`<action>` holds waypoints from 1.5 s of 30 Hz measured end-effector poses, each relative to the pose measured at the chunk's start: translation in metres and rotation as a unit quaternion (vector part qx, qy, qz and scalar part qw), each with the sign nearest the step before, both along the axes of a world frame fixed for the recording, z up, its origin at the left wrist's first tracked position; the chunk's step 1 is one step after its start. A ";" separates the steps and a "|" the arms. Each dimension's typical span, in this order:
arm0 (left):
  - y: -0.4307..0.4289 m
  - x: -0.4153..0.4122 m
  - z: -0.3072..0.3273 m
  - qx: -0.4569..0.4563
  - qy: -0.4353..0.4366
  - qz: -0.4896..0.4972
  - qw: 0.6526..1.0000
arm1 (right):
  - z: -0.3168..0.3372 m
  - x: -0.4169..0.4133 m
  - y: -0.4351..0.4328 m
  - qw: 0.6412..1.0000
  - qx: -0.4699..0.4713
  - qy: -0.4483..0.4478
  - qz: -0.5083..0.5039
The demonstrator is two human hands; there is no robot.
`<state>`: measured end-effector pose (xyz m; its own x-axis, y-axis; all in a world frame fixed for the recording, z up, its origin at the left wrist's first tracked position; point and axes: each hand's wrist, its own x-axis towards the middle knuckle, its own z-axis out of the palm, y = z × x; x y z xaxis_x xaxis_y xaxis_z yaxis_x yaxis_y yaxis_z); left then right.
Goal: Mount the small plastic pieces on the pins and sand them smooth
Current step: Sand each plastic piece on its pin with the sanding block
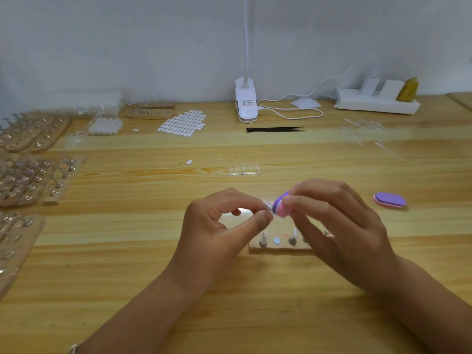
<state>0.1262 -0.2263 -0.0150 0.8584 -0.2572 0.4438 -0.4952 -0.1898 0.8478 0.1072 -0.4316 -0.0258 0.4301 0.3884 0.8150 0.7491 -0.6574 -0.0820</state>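
Sanding looks under way: left hand (219, 223) pinches a clear plastic piece (267, 206), apparently on a pin, right hand (339, 226) grips the purple sanding block (280, 206) against it above the desk (153, 251); next, seat it in the wooden holder (278, 247).

White clip lamp (245, 103) top centre, black tweezers (274, 129) below it, white power strip (376, 99) upper right.
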 end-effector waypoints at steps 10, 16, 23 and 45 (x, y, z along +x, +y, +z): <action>0.001 -0.001 0.000 0.006 -0.006 0.000 1.000 | 0.001 -0.002 0.003 1.000 0.011 0.011 -0.002; -0.001 0.000 0.001 -0.006 0.003 -0.019 1.000 | -0.004 -0.008 0.014 0.998 0.048 -0.001 0.038; 0.002 0.000 0.002 -0.047 0.052 -0.043 0.997 | 0.001 0.001 -0.002 0.998 0.065 0.008 0.013; 0.002 -0.003 0.007 -0.059 0.099 -0.097 0.989 | -0.005 -0.004 0.004 0.998 0.041 -0.037 0.035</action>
<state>0.1231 -0.2247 -0.0080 0.8712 -0.3815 0.3089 -0.3352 -0.0025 0.9422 0.1034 -0.4281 -0.0309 0.3415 0.3469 0.8735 0.7992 -0.5962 -0.0756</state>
